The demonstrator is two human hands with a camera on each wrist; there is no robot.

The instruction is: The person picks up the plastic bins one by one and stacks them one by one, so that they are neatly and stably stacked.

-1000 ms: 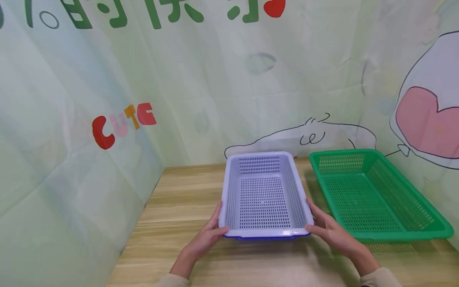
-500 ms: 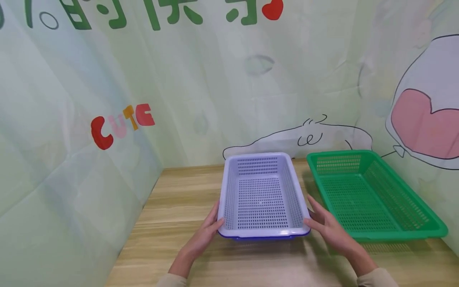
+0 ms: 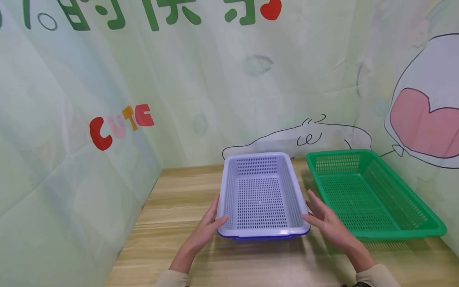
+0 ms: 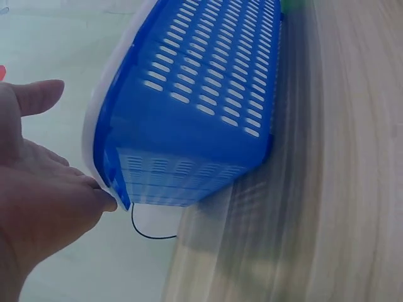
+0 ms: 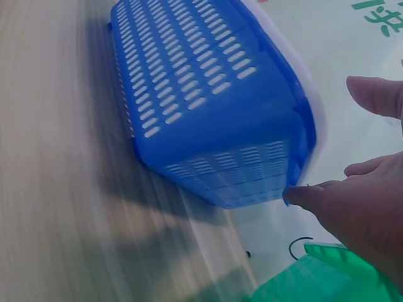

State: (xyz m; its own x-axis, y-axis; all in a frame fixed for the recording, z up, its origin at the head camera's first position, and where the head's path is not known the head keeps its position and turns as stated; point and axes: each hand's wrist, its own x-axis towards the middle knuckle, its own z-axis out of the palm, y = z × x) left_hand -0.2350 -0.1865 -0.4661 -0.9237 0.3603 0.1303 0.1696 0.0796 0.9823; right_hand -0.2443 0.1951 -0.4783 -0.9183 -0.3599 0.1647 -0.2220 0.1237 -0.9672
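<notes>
At either side of the pale-lilac rectangular perforated plastic basket: left hand and right hand.
Fingers extended, thumbs spread apart, fingertips at its rim, grips loose.

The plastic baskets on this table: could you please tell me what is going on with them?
A person has both hands at a lavender basket, which sits nested in a blue basket on the wood-grain table. The left hand and the right hand are at its two near corners, fingers relaxed and thumbs raised; the fingertips seem to touch the rim, but neither hand is curled round it. A green basket stands to the right of the nested pair.
</notes>
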